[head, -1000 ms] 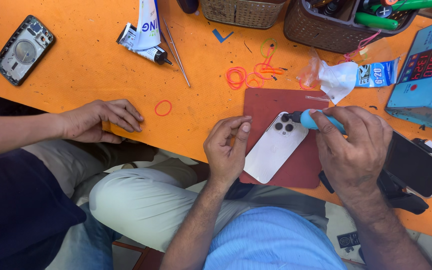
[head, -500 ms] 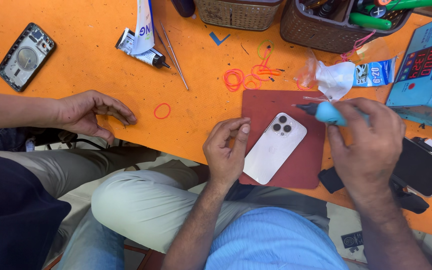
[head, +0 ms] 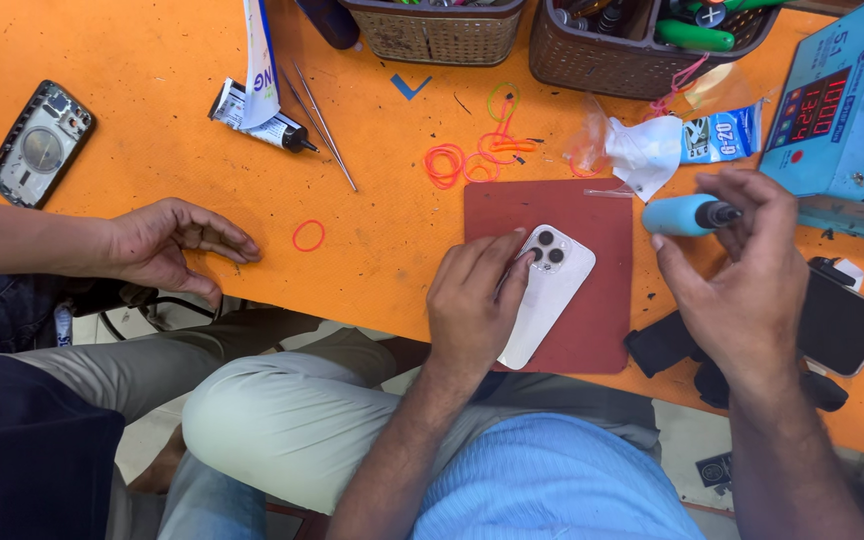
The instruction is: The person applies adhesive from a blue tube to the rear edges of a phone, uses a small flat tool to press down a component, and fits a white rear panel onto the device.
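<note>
His left hand [head: 472, 300] presses the white phone [head: 544, 295] flat on the red mat [head: 602, 215]; the right hand [head: 742, 280] grips a blue tool [head: 687, 214], seemingly not yet applied.

The person wears a light blue ribbed knit shirt [head: 552, 485] and pale khaki cotton trousers [head: 282, 420]; both forearms are bare, with no watch or rings.

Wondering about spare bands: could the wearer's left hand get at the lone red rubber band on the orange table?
Probably yes: the left hand rests on the white phone, with bare table between it and the band.
</note>
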